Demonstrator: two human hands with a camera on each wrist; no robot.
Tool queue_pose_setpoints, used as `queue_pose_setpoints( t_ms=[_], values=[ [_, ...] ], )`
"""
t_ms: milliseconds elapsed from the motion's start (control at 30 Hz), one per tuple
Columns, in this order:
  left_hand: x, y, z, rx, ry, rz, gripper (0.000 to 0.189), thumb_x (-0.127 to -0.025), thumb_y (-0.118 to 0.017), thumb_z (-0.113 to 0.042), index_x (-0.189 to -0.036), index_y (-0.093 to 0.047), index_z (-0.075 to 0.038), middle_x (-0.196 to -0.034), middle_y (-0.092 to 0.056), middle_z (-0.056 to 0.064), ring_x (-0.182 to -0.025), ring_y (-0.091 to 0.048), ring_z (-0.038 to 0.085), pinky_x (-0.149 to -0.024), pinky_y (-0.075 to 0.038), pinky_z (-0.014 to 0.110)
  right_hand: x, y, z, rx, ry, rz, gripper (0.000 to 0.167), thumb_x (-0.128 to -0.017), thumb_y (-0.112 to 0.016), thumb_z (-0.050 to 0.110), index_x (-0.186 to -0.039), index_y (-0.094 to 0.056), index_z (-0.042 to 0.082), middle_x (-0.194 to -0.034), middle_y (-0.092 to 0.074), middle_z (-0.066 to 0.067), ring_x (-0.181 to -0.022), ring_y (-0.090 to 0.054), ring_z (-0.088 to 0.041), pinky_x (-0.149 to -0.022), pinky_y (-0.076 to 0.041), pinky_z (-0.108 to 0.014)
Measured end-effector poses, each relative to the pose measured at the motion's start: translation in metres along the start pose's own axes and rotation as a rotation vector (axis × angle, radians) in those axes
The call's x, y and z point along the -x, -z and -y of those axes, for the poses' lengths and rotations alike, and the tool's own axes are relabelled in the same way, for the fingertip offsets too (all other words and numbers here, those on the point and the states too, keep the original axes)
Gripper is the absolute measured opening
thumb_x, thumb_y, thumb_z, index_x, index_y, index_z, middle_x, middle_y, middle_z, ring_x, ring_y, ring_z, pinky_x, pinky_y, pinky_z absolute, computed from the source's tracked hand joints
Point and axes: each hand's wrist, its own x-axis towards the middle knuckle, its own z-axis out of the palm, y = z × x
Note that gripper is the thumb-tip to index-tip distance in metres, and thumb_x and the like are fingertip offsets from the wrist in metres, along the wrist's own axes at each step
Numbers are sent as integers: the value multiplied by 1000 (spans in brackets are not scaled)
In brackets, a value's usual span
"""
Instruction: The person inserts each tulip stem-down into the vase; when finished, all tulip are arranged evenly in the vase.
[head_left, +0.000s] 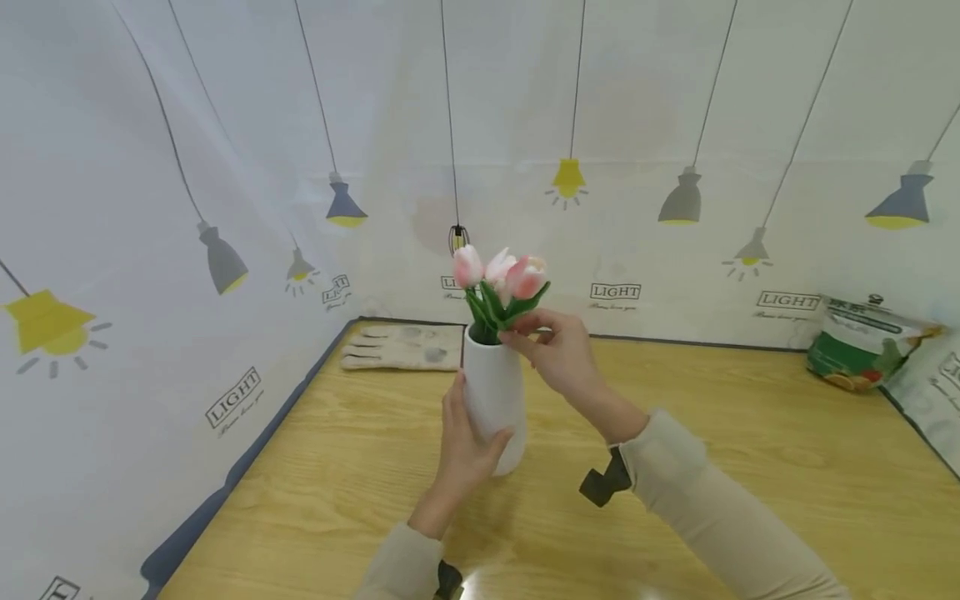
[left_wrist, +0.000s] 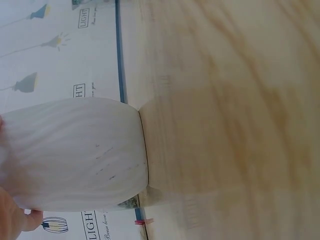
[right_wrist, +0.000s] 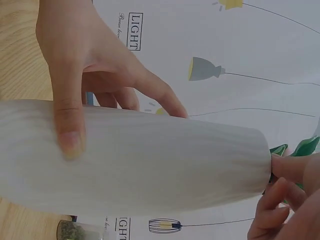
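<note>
A white ribbed vase (head_left: pixel 495 400) stands upright on the wooden table, holding pink-and-white tulips (head_left: pixel 506 275) with green leaves. My left hand (head_left: pixel 467 437) grips the vase's lower body, its thumb across the near side and the fingers round the far left side. At the vase mouth, my right hand (head_left: pixel 558 350) pinches the tulips low among their leaves, thumb and fingertips right at the rim. The right wrist view shows that hand (right_wrist: pixel 287 200) close to the green leaves (right_wrist: pixel 306 146). Inside the vase, the lower stems are hidden.
Behind the vase, a flat cream fabric piece (head_left: pixel 405 347) with finger-like strips lies at the back left. A green and white food pouch (head_left: pixel 862 346) stands at the back right. A small clear jar (right_wrist: pixel 72 231) with green contents shows beyond the vase in the right wrist view.
</note>
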Motion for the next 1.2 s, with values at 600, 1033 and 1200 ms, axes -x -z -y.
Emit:
queue_pose_setpoints(
  t_ms=[600,1033,1200],
  values=[
    [0,3,-2,-12,-25,-1,97,-74,-71,-24,-142,-4,-9,-134,-24,20,-118,-35,34,-86,-41,52,1,0,7,-14,-31,5,27,-71,-73,25,-93,-67,10,-86,-65,-8,-73,-54,-15,-59,-46,-26],
    [-1,3,-5,-5,-22,5,97,-74,-71,-22,-142,-3,-10,-135,-24,20,-119,-34,35,-87,-40,53,4,2,8,-44,50,-37,23,-77,-68,28,-85,-66,7,-78,-62,-10,-39,-38,-5,-39,-32,-23],
    [-1,3,-6,-7,-22,8,96,-74,-71,-22,-142,-3,-9,-135,-23,21,-119,-34,36,-88,-40,52,2,-2,1,10,71,12,19,-77,-68,26,-81,-67,7,-72,-64,-9,-41,-36,-5,-40,-33,-21]
  ],
)
